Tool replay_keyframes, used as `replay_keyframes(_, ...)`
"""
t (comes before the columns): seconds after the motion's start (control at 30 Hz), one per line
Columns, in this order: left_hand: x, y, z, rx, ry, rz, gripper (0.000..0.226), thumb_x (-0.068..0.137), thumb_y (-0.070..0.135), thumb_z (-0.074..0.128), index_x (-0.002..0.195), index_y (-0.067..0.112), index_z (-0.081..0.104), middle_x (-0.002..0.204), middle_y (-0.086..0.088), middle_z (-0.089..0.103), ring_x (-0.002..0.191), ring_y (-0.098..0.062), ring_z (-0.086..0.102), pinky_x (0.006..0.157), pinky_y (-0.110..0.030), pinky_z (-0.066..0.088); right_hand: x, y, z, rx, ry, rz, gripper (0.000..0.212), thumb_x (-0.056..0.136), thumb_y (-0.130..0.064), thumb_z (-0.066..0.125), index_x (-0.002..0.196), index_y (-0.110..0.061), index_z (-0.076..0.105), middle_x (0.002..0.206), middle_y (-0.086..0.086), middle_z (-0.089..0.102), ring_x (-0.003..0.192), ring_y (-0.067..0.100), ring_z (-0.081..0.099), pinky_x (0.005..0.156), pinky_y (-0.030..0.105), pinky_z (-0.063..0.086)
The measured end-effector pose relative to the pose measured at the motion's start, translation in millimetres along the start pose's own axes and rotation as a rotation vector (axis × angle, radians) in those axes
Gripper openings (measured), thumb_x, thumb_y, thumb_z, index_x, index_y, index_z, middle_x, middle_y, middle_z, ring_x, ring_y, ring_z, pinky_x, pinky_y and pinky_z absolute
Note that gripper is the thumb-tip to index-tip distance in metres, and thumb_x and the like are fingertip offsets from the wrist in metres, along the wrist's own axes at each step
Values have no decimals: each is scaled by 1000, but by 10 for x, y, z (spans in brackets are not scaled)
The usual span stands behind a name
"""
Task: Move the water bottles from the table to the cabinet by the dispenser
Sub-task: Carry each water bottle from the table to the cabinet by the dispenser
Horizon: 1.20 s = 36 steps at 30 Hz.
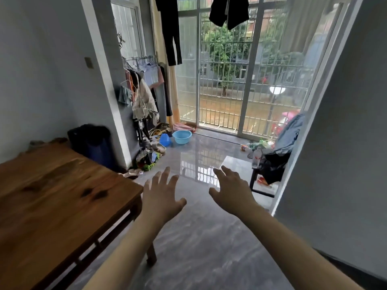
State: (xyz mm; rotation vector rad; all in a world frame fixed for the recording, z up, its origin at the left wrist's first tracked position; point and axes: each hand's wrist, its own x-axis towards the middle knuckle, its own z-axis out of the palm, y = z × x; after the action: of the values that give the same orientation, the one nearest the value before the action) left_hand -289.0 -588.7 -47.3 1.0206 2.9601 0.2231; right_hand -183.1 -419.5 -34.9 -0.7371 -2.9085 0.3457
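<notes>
Both bare forearms reach forward from the bottom of the view, and the left hand (162,197) and the right hand (232,193) hang over the glossy grey tiled floor (205,243) with nothing in them. The fingers (165,176) of the left hand are spread wide apart, and those of the right hand are spread as well; neither hand touches anything.

The brown wooden bench (62,197) stands at the left, and the left hand is just beside its right edge, near the far right corner. On the part of its top that shows, no water bottle stands. Whether bottles stand on the hidden part, beyond the left and bottom edges of the view, cannot be told.

One clear plastic bottle with a red label (257,156) seems to stand on the small pale grey side table with black legs (236,164), at its right edge, partly behind dark clothes. It is well apart from the fingers of the right hand, further into the room. It is blurred, so this is only a guess.

Neither the cabinet nor the dispenser is in view. So the progress cannot be judged with certainty: probably the person is between two carries or has not begun, and must first turn to find the bottles.
</notes>
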Motion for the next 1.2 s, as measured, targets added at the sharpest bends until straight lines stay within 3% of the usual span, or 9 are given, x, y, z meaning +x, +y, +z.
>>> replay_keyframes(0.23,1424,515,-30,-30,60,-4,75,92,56,55,156,33,24,170,-1,5,155,-27,9,123,-50,15,1402,617,-300,-9,22,-31,65,93,-46,50,151,-25,30,162,4,24,144,28,29,111,46,34)
replay_keyframes(0.37,2023,613,42,26,77,-16,76,92,57,54,157,32,22,171,1,-5,156,-26,7,123,-50,13,2026,865,-421,-8,29,-34,65,94,-46,51,152,-25,30,162,4,23,145,28,29,113,46,33)
replay_keyframes(0.53,2819,684,93,-3,84,-27,77,92,57,55,157,31,23,171,1,-4,156,-27,9,124,-51,14,2760,1087,-414,2,-3,-47,66,94,-46,50,153,-25,29,163,4,22,146,28,27,114,47,32)
replay_keyframes(0.63,3330,711,140,16,72,-28,79,93,58,53,159,31,19,171,1,-4,156,-27,7,125,-50,11,3215,1128,-346,7,-20,-59,67,93,-46,51,153,-25,29,163,4,23,146,29,27,114,48,32)
replay_keyframes(1.03,5629,418,135,-9,171,-40,77,90,57,58,155,27,28,170,-1,4,154,-28,14,122,-50,15,5630,1112,-327,-27,24,-133,66,92,-49,54,150,-25,33,161,3,27,144,27,31,112,49,35)
replay_keyframes(1.2,6287,245,156,-29,158,-84,79,89,60,57,156,29,27,170,-1,8,154,-27,16,123,-51,22,6326,1031,-192,-3,-14,-163,66,91,-47,55,150,-24,34,160,4,29,143,27,32,111,49,36)
